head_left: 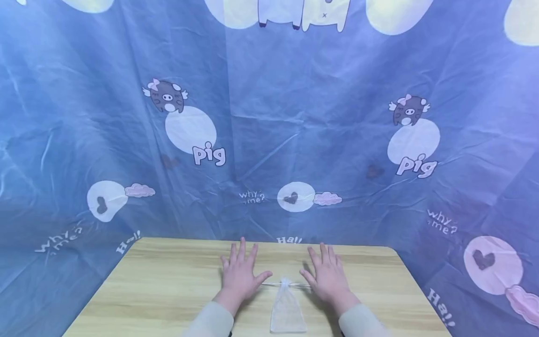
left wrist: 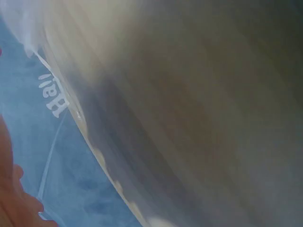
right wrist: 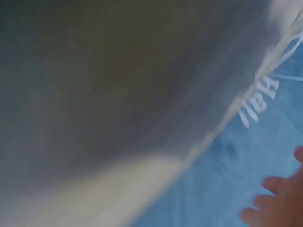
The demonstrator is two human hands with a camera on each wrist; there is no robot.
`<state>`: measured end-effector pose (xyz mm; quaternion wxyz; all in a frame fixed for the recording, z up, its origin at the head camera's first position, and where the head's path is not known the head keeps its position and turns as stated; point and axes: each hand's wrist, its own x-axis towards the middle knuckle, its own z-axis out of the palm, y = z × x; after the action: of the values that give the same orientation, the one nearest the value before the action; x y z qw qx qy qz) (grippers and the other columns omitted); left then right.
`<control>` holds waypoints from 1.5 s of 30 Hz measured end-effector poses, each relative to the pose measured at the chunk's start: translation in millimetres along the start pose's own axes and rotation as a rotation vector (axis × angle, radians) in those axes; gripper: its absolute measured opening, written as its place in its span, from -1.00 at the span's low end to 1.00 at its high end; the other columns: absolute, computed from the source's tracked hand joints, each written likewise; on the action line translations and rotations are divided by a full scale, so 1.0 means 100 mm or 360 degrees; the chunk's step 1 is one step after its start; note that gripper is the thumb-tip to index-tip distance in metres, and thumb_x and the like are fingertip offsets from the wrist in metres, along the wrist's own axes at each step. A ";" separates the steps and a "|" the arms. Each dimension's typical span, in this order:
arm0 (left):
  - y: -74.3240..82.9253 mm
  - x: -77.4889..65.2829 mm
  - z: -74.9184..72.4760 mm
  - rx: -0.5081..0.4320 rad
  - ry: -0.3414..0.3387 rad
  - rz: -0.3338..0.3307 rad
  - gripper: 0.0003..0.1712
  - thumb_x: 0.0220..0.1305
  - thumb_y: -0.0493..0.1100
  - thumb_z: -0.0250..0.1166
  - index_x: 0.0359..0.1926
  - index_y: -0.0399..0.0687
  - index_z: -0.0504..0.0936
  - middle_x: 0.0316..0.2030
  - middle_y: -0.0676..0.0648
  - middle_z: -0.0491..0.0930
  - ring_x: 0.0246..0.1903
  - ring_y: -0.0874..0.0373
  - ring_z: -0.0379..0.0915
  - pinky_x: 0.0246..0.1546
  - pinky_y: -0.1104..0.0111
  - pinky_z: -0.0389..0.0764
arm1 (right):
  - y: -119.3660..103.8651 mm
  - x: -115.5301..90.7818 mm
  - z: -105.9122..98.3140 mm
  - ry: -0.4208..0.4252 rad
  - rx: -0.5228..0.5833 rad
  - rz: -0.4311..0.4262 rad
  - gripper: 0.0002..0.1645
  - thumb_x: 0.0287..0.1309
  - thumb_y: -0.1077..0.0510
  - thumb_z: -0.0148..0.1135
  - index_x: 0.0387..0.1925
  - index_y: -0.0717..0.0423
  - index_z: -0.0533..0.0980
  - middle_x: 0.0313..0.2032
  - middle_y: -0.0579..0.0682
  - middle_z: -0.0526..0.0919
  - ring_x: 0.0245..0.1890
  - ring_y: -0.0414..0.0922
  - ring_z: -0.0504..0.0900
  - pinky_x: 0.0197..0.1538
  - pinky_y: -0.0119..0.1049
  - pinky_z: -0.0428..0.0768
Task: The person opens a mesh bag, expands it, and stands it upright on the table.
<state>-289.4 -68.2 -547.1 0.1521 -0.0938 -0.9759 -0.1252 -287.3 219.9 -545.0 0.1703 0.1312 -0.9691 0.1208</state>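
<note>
Head view: sheer white bag (head_left: 288, 311) lies on the pale wood-grain bench (head_left: 168, 281), between the two hands and near the person's side. Its neck is gathered and points to the far edge of the bench; its wide base faces the person. Thin strings (head_left: 273, 284) run out sideways from the neck, one toward each hand; whether skin touches them cannot be told.

Left hand (head_left: 241, 277): back up, fingers straight and spread wide, thumb out toward the bag's neck, just beside the left string. Right hand (head_left: 330, 278): back up, fingers straight and fanned, thumb pointing in toward the neck, near the right string. Contact of either palm with the bench: cannot tell.

Both forearms wear pale sleeves (head_left: 212, 318). Behind the bench hangs a creased blue cloth (head_left: 269, 140), printed with pigs, white ovals, pink clouds and words.

Wrist views: bench surface blurred and shadowed, fingertips partly visible against the blue cloth
</note>
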 end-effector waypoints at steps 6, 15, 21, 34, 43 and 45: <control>-0.01 0.09 -0.08 0.0006 0.0017 0.0001 0.09 0.29 0.59 0.19 0.64 0.15 0.25 0.64 -0.29 0.03 0.56 -0.43 -0.04 0.39 -0.46 0.11 | -0.01 0.05 -0.06 0.0003 0.0020 -0.0019 -0.09 0.43 -0.28 0.26 0.56 0.15 0.30 0.54 0.46 0.16 0.54 0.45 0.09 0.49 0.40 0.14; 0.08 0.15 -0.17 -0.0122 -0.0056 0.0013 0.10 0.30 0.62 0.13 0.62 0.08 0.27 0.61 -0.28 0.13 0.53 -0.39 0.10 0.36 -0.38 0.27 | -0.09 0.07 -0.05 0.0075 0.0110 -0.0061 -0.31 0.54 -0.07 0.21 0.47 0.25 0.38 0.33 0.34 0.50 0.36 0.33 0.45 0.43 0.32 0.32; 0.17 0.18 -0.24 -0.0177 -0.0101 0.0023 0.09 0.33 0.62 0.10 0.60 0.03 0.30 0.58 -0.28 0.19 0.50 -0.38 0.17 0.38 -0.34 0.29 | -0.20 0.14 -0.10 0.0096 0.0134 -0.0110 -0.34 0.50 -0.04 0.25 0.43 0.27 0.42 0.25 0.31 0.57 0.29 0.32 0.51 0.36 0.32 0.41; 0.31 0.07 -0.18 -0.0335 -0.0076 0.0081 0.07 0.35 0.56 0.15 0.54 -0.12 0.34 0.43 -0.38 0.39 0.39 -0.35 0.34 0.32 -0.29 0.40 | -0.33 0.09 -0.05 -0.0044 0.0335 0.0015 -0.33 0.53 -0.06 0.22 0.45 0.26 0.40 0.21 0.28 0.65 0.26 0.28 0.57 0.36 0.33 0.41; 0.36 0.05 -0.09 -0.0360 -0.0138 0.0079 0.02 0.39 0.44 0.24 0.54 -0.19 0.32 0.34 -0.36 0.49 0.30 -0.32 0.43 0.31 -0.20 0.46 | -0.37 0.10 -0.01 -0.0081 0.0423 0.0093 -0.44 0.45 0.07 0.32 0.32 0.30 0.50 -0.07 0.14 0.73 -0.05 0.11 0.70 0.14 0.20 0.62; 0.37 0.05 -0.07 -0.0395 -0.0164 0.0055 -0.01 0.41 0.40 0.25 0.55 -0.20 0.31 0.34 -0.36 0.49 0.31 -0.32 0.43 0.31 -0.18 0.47 | -0.37 0.10 0.00 -0.0110 0.0433 0.0093 -0.49 0.43 0.10 0.33 0.27 0.31 0.53 -0.13 0.10 0.72 -0.11 0.07 0.70 0.08 0.16 0.65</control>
<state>-283.9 -33.9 -530.9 0.0911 -0.1349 -0.9577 -0.2372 -285.5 182.8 -534.0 0.1139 0.1290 -0.9525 0.2513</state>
